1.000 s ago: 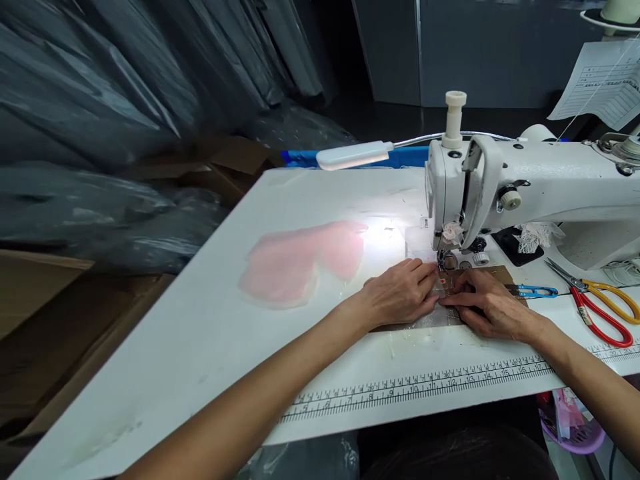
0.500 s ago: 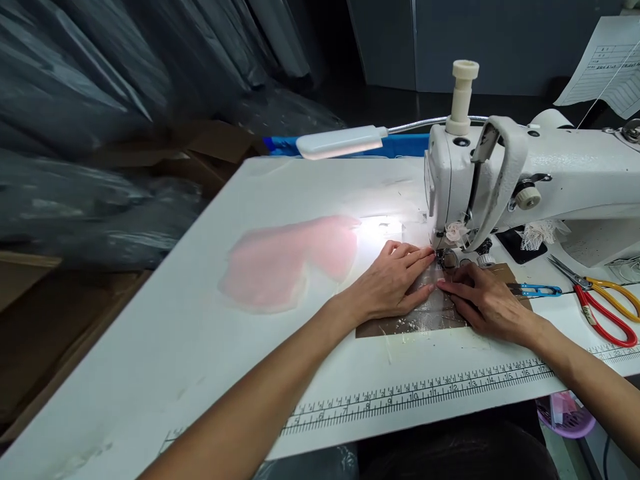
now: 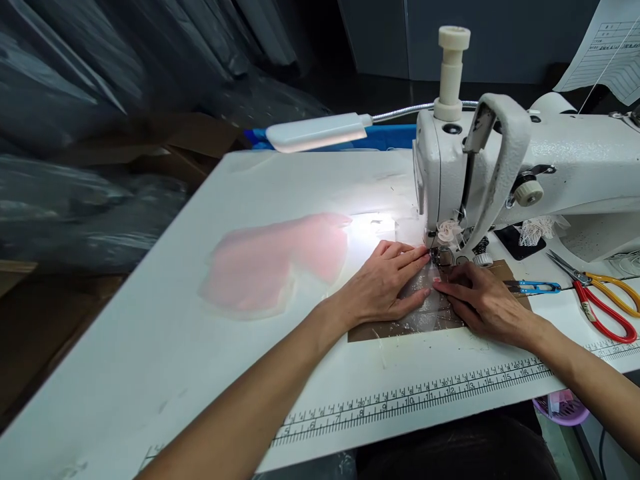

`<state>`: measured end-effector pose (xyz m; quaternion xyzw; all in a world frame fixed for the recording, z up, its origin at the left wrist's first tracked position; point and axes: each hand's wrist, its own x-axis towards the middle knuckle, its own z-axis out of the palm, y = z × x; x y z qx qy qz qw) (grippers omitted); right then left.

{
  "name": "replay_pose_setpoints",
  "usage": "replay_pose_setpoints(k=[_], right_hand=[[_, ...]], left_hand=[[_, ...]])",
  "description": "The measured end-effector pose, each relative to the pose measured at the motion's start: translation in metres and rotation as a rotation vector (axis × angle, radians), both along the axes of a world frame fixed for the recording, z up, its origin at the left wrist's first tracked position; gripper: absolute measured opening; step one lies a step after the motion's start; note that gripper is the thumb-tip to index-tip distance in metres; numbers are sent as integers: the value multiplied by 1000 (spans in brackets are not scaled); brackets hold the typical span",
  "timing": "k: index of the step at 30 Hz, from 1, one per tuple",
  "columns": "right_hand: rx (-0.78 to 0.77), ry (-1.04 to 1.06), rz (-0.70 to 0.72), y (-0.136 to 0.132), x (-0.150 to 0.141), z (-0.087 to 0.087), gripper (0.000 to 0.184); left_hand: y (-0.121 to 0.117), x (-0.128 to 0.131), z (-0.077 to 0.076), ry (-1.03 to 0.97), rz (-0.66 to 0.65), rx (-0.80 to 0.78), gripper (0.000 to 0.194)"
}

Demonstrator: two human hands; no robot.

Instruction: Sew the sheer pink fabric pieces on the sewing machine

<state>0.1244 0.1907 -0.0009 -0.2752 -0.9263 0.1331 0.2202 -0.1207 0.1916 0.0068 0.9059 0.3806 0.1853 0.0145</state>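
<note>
Close quarters, little margin

My left grip (image 3: 387,283) lies spread flat, pressing the sheer piece (image 3: 423,319) over the brown board (image 3: 367,332), by the sewing machine's presser foot (image 3: 433,256). My right grip (image 3: 483,303) curls at its other side; I cannot tell whether it pinches. Uneven pressure could pucker the slippery-looking film; pushing too far could catch a fingertip (image 3: 425,251).
</note>
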Motion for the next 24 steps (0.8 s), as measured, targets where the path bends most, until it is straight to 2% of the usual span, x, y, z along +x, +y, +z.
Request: replay_pose_setpoints(k=[24], right_hand=[[-18,38,-2,1,1,-4,35]], left_hand=[[-1,2,-5,58,3,49,47]])
